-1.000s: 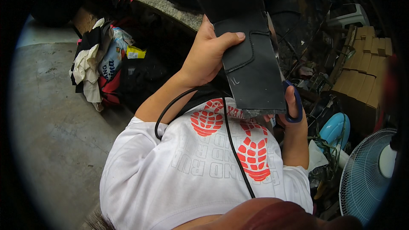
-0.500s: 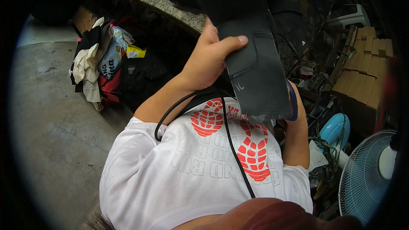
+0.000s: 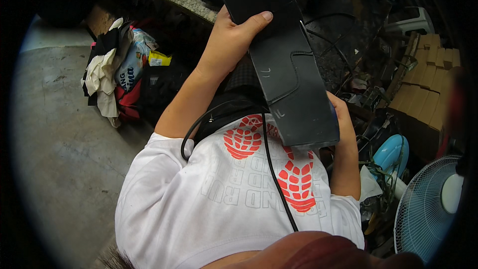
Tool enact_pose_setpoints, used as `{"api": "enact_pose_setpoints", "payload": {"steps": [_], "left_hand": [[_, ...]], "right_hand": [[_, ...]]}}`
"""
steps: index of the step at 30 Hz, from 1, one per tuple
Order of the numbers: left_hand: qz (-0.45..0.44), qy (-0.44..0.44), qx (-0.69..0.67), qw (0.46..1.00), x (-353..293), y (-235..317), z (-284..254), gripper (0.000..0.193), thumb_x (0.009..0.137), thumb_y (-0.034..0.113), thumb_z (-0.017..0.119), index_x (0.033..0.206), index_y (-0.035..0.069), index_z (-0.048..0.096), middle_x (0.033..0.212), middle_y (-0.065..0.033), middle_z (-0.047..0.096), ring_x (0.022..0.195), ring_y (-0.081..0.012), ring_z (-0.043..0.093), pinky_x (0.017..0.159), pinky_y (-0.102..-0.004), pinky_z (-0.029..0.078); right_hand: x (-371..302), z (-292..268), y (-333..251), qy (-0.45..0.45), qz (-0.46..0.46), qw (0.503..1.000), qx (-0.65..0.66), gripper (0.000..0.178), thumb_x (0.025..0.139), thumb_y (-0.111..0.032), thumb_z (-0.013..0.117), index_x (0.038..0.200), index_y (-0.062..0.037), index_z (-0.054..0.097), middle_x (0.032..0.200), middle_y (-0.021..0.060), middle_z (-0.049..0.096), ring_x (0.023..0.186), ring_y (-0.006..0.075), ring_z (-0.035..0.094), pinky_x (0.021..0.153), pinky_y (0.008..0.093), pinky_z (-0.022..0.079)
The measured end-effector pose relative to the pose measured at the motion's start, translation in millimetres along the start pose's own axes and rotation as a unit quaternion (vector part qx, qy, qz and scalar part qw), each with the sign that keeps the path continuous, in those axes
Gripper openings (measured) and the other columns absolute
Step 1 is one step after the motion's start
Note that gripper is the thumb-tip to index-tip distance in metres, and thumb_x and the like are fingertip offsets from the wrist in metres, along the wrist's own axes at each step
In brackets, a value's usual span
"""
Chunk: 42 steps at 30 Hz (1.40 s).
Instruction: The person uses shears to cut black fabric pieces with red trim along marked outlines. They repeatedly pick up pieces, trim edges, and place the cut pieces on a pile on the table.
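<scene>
Black strip (image 3: 285,69) held up before your white shirt (image 3: 199,204), clear of the speckled surface (image 3: 186,0). Your left hand (image 3: 228,40) has its grip clamped on the strip's left edge, thumb on top. Right hand (image 3: 344,119) is mostly behind the strip, by a blue sliver — can't tell its grip. Long axis slants from far left to near right, squared end toward your torso. Likely step: trimming the right edge — next move probably calls for keeping it taut.
</scene>
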<state>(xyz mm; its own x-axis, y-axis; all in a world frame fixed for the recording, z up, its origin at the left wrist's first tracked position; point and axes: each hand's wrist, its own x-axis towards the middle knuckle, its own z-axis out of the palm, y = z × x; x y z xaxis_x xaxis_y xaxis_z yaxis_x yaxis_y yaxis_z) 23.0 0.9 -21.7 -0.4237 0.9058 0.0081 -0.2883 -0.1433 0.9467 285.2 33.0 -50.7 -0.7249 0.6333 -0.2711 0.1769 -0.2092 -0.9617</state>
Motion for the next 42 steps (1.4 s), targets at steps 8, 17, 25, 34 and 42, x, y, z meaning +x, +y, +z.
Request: {"api": "enact_pose_setpoints", "payload": {"steps": [8,17,25,34,42], "left_hand": [[0.018,-0.030,0.038,0.999,-12.8,-3.1,8.2,0.025,0.088,0.012,0.066,0.106,-0.002,0.058,0.093,-0.0087,0.066,0.084,-0.0134,0.064,0.072,-0.0264,0.053],[0.002,-0.017,0.050,0.999,-13.9,2.2,11.4,0.022,0.087,0.012,0.064,0.104,-0.002,0.059,0.091,-0.0084,0.067,0.081,-0.0135,0.065,0.070,-0.0259,0.053],[0.000,-0.015,0.019,1.000,-11.4,-2.7,12.0,0.023,0.087,0.012,0.064,0.104,-0.003,0.058,0.092,-0.0088,0.066,0.081,-0.0139,0.065,0.071,-0.0259,0.054],[-0.035,-0.048,0.047,0.997,-17.6,1.4,12.3,0.031,0.086,0.012,0.064,0.111,-0.004,0.054,0.097,-0.0113,0.066,0.086,-0.0160,0.064,0.075,-0.0275,0.054],[-0.034,-0.051,-0.032,0.998,-16.2,-2.1,15.9,0.033,0.084,0.010,0.069,0.113,-0.001,0.057,0.098,-0.0084,0.065,0.084,-0.0141,0.064,0.073,-0.0274,0.054]], "right_hand": [[2.5,17.5,-18.9,0.041,-0.023,0.998,0.046,0.023,0.089,-0.017,0.059,0.102,0.0028,0.057,0.079,0.0007,0.056,0.072,0.0044,0.051,0.065,0.0197,0.043],[4.2,7.9,-18.6,0.029,-0.075,0.993,-0.087,0.016,0.089,-0.017,0.056,0.088,-0.0017,0.053,0.064,-0.0020,0.049,0.054,0.0041,0.046,0.050,0.0200,0.038],[0.6,9.4,-11.2,-0.005,-0.024,0.999,0.020,0.034,0.091,-0.035,0.062,0.086,-0.0035,0.051,0.060,-0.0021,0.048,0.050,0.0051,0.047,0.046,0.0205,0.038],[4.4,16.0,-16.8,0.019,-0.035,0.999,0.034,0.026,0.092,-0.027,0.059,0.088,-0.0025,0.052,0.061,-0.0007,0.049,0.049,0.0065,0.046,0.047,0.0209,0.039],[7.9,10.6,-16.4,-0.013,-0.077,0.996,0.032,0.043,0.090,-0.040,0.063,0.095,0.0011,0.053,0.063,-0.0006,0.050,0.052,0.0064,0.047,0.050,0.0209,0.039]]}}
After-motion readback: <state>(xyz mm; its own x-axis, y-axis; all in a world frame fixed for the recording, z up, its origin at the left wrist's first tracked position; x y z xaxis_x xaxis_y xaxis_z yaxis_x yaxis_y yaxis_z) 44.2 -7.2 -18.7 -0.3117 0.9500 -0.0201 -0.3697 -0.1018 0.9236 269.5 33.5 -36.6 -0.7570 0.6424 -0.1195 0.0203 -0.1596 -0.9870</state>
